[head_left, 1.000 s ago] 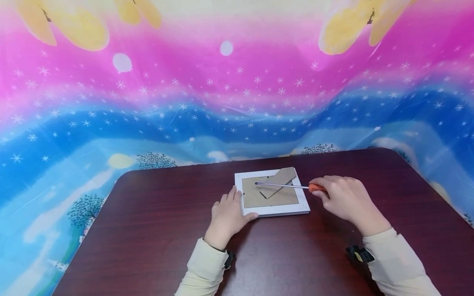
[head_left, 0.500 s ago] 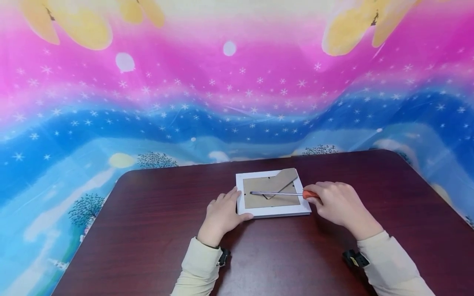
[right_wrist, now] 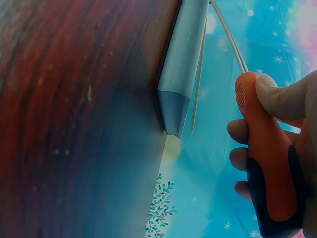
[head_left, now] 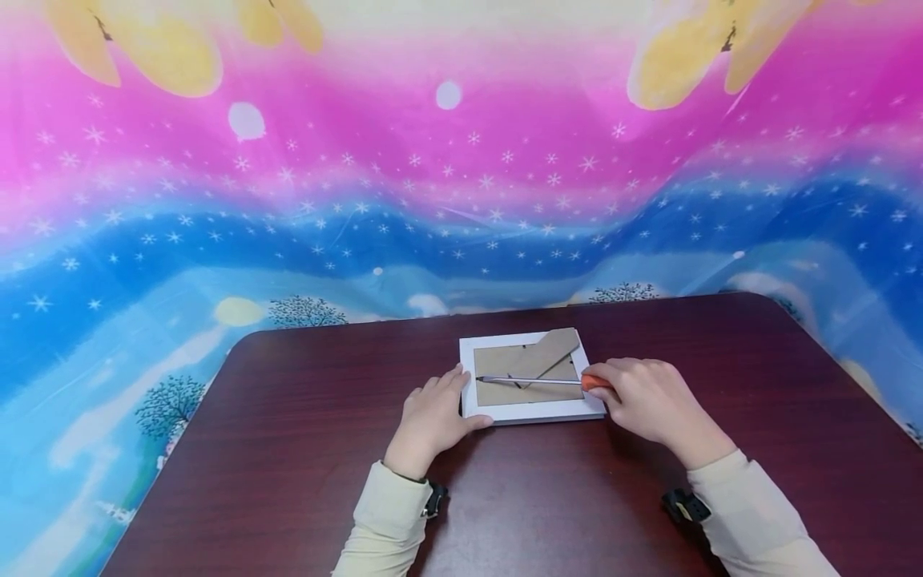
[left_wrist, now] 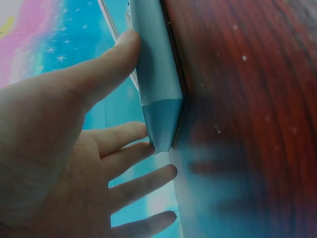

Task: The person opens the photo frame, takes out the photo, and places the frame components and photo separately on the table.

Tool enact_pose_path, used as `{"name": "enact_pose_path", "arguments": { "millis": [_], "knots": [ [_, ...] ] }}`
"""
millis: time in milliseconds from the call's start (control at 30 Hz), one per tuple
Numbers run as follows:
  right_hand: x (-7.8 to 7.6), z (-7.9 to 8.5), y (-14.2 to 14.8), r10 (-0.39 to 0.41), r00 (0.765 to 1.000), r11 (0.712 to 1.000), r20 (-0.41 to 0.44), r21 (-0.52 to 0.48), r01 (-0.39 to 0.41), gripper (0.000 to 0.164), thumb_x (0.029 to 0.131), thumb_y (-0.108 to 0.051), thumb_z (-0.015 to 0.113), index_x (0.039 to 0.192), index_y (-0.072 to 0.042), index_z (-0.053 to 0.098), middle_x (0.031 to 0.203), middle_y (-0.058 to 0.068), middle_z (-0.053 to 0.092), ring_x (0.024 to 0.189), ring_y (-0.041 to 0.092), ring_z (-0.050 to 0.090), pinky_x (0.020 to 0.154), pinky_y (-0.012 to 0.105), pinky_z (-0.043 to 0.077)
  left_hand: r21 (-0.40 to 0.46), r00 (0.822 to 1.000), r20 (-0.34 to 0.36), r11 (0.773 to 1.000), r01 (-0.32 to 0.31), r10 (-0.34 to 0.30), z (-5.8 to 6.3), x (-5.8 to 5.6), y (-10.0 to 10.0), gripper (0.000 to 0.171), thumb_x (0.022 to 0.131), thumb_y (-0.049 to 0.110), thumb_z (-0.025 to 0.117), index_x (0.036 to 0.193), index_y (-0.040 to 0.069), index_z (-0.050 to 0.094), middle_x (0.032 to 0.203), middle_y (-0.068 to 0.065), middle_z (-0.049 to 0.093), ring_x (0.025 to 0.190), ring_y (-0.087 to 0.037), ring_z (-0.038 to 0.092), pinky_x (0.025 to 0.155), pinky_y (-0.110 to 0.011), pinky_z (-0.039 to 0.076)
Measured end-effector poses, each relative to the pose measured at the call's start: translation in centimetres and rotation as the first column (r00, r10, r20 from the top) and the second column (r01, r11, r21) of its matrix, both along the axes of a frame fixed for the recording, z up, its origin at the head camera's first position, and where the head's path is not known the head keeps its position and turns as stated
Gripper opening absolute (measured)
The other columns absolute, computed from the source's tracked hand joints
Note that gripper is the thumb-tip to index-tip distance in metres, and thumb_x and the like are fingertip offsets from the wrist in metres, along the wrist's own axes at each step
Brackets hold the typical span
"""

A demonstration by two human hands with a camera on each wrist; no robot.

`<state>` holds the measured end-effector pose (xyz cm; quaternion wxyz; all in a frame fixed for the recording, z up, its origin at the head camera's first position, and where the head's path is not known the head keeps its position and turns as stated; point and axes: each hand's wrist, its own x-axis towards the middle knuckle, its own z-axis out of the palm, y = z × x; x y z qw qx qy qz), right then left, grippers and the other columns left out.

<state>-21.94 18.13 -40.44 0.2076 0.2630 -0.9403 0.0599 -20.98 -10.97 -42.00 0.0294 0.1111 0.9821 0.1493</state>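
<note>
A white picture frame [head_left: 548,413] lies face down on the table, its brown backing board [head_left: 497,391] showing, with a stand leg [head_left: 558,346] slanting across the upper right. My left hand [head_left: 429,421] steadies the near left corner, fingers straight; in the left wrist view the thumb [left_wrist: 126,47] presses the near side and two fingertips touch the left side. My right hand [head_left: 652,401] grips a screwdriver [right_wrist: 270,129] by its orange and black handle. Its shaft stretches left over the board, the tip right at the small dark tab on the board's left edge.
The dark red-brown wooden table [head_left: 303,449] reaches to a rounded back edge. Behind it hangs a pink and blue backdrop cloth [head_left: 404,232] with snowflakes. Each wrist wears a black camera strap [head_left: 685,506].
The screwdriver has moved left and slightly down, its tip going from over the board to its left edge, the right hand following. The left hand shifted slightly, then stayed at the frame's corner.
</note>
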Motion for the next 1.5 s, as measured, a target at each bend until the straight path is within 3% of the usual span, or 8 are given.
{"name": "enact_pose_path", "arguments": {
  "millis": [367, 800, 1033, 1333, 1500],
  "knots": [
    [-0.2, -0.3, 0.0, 0.014, 1.0, 1.0, -0.013, 0.019, -0.014, 0.02, 0.075, -0.016, 0.072, 0.095, -0.014, 0.073, 0.076, 0.005, 0.073, 0.06, 0.019, 0.061, 0.054, 0.041, 0.055, 0.012, 1.0, 0.006, 1.0, 0.015, -0.015, -0.3, -0.4, -0.1, 0.083, 0.076, 0.058, 0.064, 0.142, 0.012, 0.043, 0.153, -0.005, 0.038, 0.131, -0.032, 0.042, 0.103, -0.055, 0.041],
    [-1.4, -1.0, 0.7, 0.059, 0.996, 0.998, 0.073, 0.032, -0.061, 0.028, 0.076, -0.014, 0.073, 0.104, -0.015, 0.074, 0.068, 0.001, 0.065, 0.057, 0.012, 0.049, 0.056, 0.034, 0.05, 0.083, 0.999, 0.003, 0.996, 0.034, -0.034, -0.5, -0.4, -0.5, 0.082, 0.075, 0.056, 0.066, 0.14, 0.01, 0.046, 0.152, -0.009, 0.04, 0.131, -0.036, 0.042, 0.102, -0.057, 0.041],
    [-2.2, 0.0, 0.6, 0.083, 0.992, 0.994, 0.093, 0.057, -0.089, 0.026, 0.077, -0.014, 0.073, 0.103, -0.013, 0.075, 0.063, -0.001, 0.06, 0.052, 0.01, 0.042, 0.05, 0.03, 0.045, 0.1, 0.998, -0.018, 0.993, 0.056, -0.055, -0.6, -0.7, -0.8, 0.082, 0.074, 0.057, 0.066, 0.139, 0.01, 0.047, 0.151, -0.009, 0.041, 0.131, -0.035, 0.041, 0.104, -0.056, 0.04],
    [-2.6, 1.9, -0.2, 0.131, 0.991, 0.987, -0.007, 0.095, -0.13, 0.01, 0.075, -0.012, 0.073, 0.084, -0.013, 0.075, 0.059, 0.0, 0.059, 0.051, 0.015, 0.051, 0.051, 0.037, 0.051, 0.091, 0.998, -0.032, 0.994, 0.059, -0.056, -0.8, -0.8, -0.8, 0.082, 0.074, 0.057, 0.066, 0.139, 0.01, 0.047, 0.151, -0.01, 0.041, 0.13, -0.035, 0.042, 0.103, -0.058, 0.04],
    [-2.5, 3.5, -1.2, 0.152, 0.987, 0.976, -0.043, 0.164, -0.143, 0.01, 0.073, -0.01, 0.072, 0.081, -0.015, 0.074, 0.058, 0.001, 0.06, 0.049, 0.018, 0.051, 0.047, 0.037, 0.048, 0.091, 0.998, -0.036, 0.994, 0.053, -0.05, -0.9, -0.8, -0.9, 0.082, 0.074, 0.058, 0.066, 0.138, 0.011, 0.048, 0.151, -0.008, 0.042, 0.13, -0.034, 0.042, 0.103, -0.057, 0.04]
  ]
}}
